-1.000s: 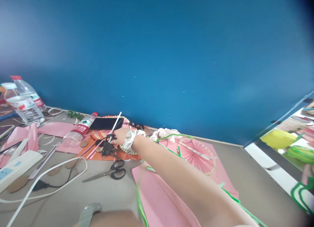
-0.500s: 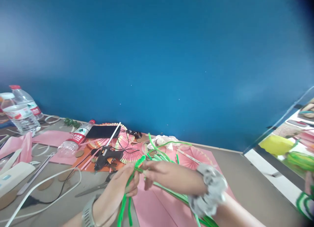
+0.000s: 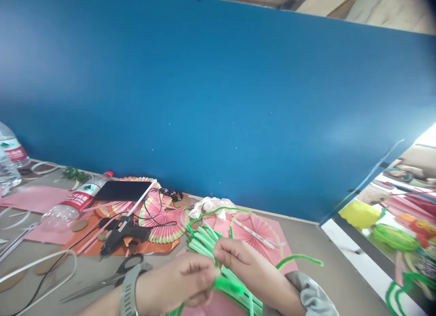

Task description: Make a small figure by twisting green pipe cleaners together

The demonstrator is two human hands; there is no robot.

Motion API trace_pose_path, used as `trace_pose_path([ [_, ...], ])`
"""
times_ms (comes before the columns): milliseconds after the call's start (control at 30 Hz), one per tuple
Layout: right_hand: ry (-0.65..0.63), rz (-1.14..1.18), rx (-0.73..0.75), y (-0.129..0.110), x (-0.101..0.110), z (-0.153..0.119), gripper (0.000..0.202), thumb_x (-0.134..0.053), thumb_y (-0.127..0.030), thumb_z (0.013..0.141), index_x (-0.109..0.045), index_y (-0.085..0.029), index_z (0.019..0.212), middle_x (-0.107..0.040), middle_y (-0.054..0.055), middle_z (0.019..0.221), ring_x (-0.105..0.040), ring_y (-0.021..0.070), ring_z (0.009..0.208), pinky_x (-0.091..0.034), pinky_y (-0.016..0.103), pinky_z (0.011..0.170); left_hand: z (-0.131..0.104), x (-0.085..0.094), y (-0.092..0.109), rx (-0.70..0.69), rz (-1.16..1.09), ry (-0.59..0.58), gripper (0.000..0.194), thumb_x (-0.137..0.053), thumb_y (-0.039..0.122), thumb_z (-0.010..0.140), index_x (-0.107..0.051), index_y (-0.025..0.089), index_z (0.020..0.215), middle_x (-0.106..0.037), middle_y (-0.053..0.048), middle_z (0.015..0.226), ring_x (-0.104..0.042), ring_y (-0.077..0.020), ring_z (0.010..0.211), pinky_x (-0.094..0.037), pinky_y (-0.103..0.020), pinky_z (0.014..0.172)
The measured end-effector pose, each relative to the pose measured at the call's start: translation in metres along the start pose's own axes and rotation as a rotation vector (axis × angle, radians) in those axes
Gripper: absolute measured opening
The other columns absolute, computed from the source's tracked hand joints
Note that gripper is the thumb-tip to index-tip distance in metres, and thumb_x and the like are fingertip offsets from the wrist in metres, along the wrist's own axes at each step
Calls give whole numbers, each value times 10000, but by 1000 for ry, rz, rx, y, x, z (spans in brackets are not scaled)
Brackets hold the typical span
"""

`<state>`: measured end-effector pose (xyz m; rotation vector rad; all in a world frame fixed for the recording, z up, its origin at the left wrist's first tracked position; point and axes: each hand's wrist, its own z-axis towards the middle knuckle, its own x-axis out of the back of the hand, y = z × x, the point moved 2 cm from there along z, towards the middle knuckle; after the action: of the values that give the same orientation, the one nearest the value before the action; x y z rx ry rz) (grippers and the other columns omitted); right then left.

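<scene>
My left hand (image 3: pixel 182 279), with a watch band at its wrist, is closed on bright green pipe cleaners (image 3: pixel 228 285). A fuzzy end sticks out right of its fingertips, and other strands hang below. Close beside it, my right hand (image 3: pixel 240 263) pinches at the same green pipe cleaner; its fingertips are partly hidden. A grey scrunchie (image 3: pixel 311 295) circles that wrist. Beneath both hands, a bundle of pale green pipe cleaners (image 3: pixel 203 238) lies on pink paper (image 3: pixel 213 304). One green strand (image 3: pixel 299 260) juts out right of my right forearm.
To the left lie scissors (image 3: pixel 90 288), a black glue gun (image 3: pixel 121 234), a phone (image 3: pixel 122 190), a water bottle (image 3: pixel 78 200) and a white cable (image 3: pixel 73 270). Pleated paper fans (image 3: pixel 163 223) and crumpled tissue (image 3: pixel 211 208) sit toward the blue panel (image 3: pixel 218 102). Craft supplies (image 3: pixel 395 236) fill the far right.
The view has shifted toward the right. My hands have moved lower and to the right, with the green pipe cleaners now sideways at the fingertips and more of the pale green bundle showing.
</scene>
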<state>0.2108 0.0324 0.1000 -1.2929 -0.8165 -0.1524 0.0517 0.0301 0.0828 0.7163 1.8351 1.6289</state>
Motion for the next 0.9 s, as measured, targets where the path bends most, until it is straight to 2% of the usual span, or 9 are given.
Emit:
trace_pose_path([
  [67, -24, -67, -12, 3, 1, -1, 302, -443, -286, 894, -447, -211, 602, -426, -54, 568, -412, 109, 543, -310, 211, 475, -1, 5, -7, 8, 182, -10, 296, -544, 365, 799, -469, 186, 575, -413, 49, 512, -337, -103, 491, -215, -245, 485],
  [200, 28, -214, -49, 7, -12, -2, 265, -463, -180, 852, -432, -215, 591, -452, -55, 535, -426, 114, 494, -261, 235, 456, 2, 9, -22, 3, 432, 162, 208, -502, 251, 799, -534, 201, 600, -456, 27, 579, -347, -145, 573, -185, -283, 546],
  [300, 103, -316, -75, 6, -25, -2, 229, -470, -132, 796, -418, -223, 592, -446, -40, 509, -408, 135, 444, -214, 271, 435, 7, 7, -32, 5, 490, 251, 162, -466, 190, 786, -573, 206, 666, -532, -8, 655, -418, -181, 644, -215, -294, 596],
  [367, 138, -352, -81, 3, -30, -3, 212, -463, -129, 783, -407, -230, 605, -442, -33, 499, -408, 149, 429, -204, 283, 429, 9, 6, -34, 3, 475, 274, 151, -452, 167, 778, -558, 205, 678, -551, -16, 686, -449, -192, 681, -247, -292, 624],
  [433, 160, -352, -85, 0, -29, -4, 210, -430, -174, 834, -403, -236, 636, -466, -28, 528, -449, 157, 461, -249, 275, 434, 9, 6, -31, -3, 422, 276, 150, -435, 183, 799, -521, 203, 677, -532, -8, 686, -448, -181, 686, -278, -278, 625],
  [533, 206, -320, -109, -6, -19, -5, 278, -307, -292, 938, -374, -242, 673, -482, -32, 584, -488, 147, 524, -344, 242, 470, 9, 5, -25, 1, 286, 201, 230, -399, 303, 864, -448, 203, 663, -453, 30, 596, -398, -135, 567, -298, -242, 538],
  [600, 231, -303, -119, -10, -14, -6, 296, -269, -325, 954, -366, -244, 686, -483, -36, 597, -494, 141, 537, -373, 232, 485, 8, 3, -21, 6, 187, 145, 296, -369, 388, 885, -423, 203, 661, -417, 47, 562, -361, -111, 507, -302, -225, 495],
  [767, 296, -447, -14, -17, -13, -9, 225, -312, -244, 942, -424, -239, 748, -558, -12, 655, -558, 162, 594, -401, 249, 512, 8, 0, -23, 13, 48, 149, 282, -358, 399, 892, -505, 195, 765, -456, 21, 668, -439, -116, 592, -387, -221, 561],
  [900, 344, -554, 53, -14, -20, -8, 191, -329, -179, 925, -445, -225, 780, -573, 12, 701, -555, 178, 611, -403, 270, 526, 7, 3, -24, -10, 63, 234, 236, -424, 350, 871, -568, 195, 765, -537, -5, 747, -497, -145, 698, -413, -245, 684],
])
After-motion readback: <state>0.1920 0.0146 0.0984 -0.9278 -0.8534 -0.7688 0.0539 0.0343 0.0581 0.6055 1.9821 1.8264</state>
